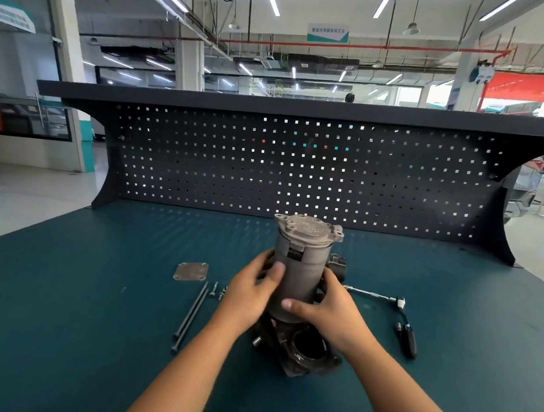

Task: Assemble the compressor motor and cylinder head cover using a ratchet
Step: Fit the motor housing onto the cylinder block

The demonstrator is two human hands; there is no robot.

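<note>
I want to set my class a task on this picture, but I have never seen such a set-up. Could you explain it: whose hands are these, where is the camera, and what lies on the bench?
There is no machine here. A person works with bare hands, and the one picture comes from a camera worn on their head, looking forward and down. That is why two forearms reach in from the bottom edge.

The left hand and the right hand both grip a grey metal cylinder, which stands on a darker metal body on the teal bench.

To the left lie a square metal plate, two long bolts and a few short bolts. To the right lies a ratchet with a thin extension bar. A dark pegboard stands behind.
</note>
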